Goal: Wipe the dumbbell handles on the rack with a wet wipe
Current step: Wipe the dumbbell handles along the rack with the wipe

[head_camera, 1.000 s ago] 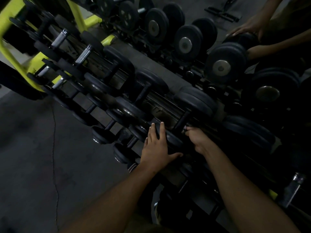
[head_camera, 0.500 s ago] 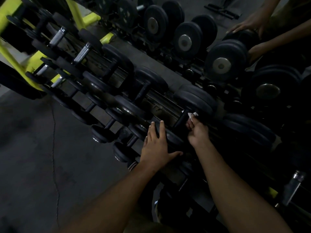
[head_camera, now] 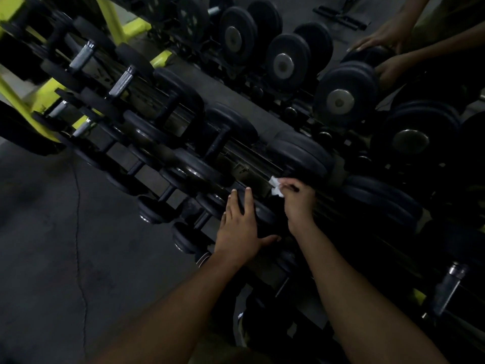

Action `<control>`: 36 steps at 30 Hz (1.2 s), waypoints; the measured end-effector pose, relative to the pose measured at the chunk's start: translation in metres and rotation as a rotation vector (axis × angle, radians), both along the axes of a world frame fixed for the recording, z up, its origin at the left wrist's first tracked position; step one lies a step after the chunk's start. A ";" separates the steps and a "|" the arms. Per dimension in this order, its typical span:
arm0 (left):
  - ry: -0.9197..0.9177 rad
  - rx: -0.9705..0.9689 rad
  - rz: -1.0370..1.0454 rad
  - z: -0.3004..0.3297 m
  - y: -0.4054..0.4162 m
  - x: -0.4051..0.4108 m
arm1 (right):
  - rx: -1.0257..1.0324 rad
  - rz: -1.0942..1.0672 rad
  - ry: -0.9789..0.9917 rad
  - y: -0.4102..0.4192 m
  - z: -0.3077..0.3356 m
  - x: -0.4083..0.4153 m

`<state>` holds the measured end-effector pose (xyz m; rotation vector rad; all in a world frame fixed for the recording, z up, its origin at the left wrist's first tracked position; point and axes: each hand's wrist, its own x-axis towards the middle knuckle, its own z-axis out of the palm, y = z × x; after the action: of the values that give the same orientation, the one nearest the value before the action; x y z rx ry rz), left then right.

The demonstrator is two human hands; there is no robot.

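Wiping down a dumbbell on the dim rack

The right hand (head_camera: 299,199) pinches a white wipe (head_camera: 276,186) against the dumbbell (head_camera: 301,156) on the near row of the rack (head_camera: 246,164). The left hand (head_camera: 240,227), just left, lies flat with straight fingers on the near weight head.

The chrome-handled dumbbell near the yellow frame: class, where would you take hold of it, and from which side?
Grip the chrome-handled dumbbell by its bare knurled bar, midway between the two black heads. Come from above, on the open aisle side: the bar lies across the rack rails, the heads block both ends, and neighbouring dumbbells crowd each side.
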<state>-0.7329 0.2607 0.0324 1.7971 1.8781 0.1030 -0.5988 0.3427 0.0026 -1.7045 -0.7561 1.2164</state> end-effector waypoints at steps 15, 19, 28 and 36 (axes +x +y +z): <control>0.015 -0.007 0.005 -0.002 0.000 0.000 | -0.263 0.132 -0.030 -0.008 -0.004 -0.007; 0.008 -0.008 0.007 -0.001 0.000 0.001 | -0.327 0.123 -0.055 -0.015 -0.004 0.002; -0.005 -0.007 0.005 0.002 0.000 0.001 | -0.412 0.067 0.395 0.009 0.009 0.016; 0.011 -0.006 -0.001 0.002 0.000 0.000 | -0.338 -0.184 0.554 0.020 -0.003 0.026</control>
<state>-0.7324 0.2603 0.0348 1.7974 1.8833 0.0876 -0.5732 0.3631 -0.0005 -1.5356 -0.0604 1.6463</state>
